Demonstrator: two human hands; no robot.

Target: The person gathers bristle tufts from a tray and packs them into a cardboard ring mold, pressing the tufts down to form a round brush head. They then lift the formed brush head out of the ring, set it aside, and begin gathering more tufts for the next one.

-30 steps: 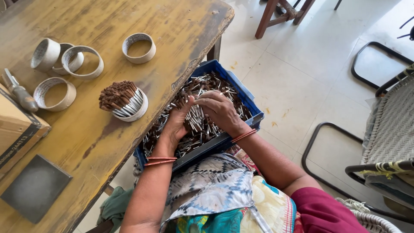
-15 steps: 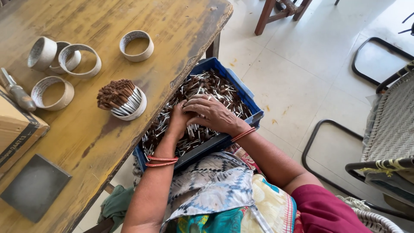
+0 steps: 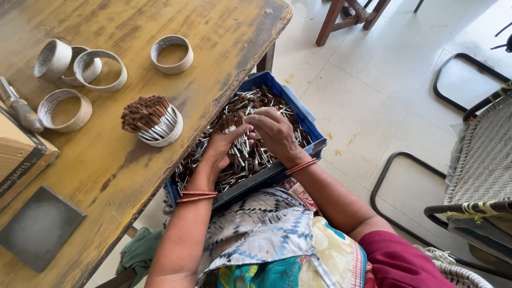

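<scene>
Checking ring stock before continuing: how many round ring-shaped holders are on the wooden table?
6. Four empty white rings, one tipped on its side at far left, one filled with brown-tipped sticks near the edge. More may be out of frame.

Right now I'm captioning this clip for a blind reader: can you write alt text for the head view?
A seated person's left hand and right hand gather small brown-tipped silver sticks from a blue plastic crate on their lap. Beside it, a worn yellow wooden table holds a white ring packed with sticks and several empty white rings.
</scene>
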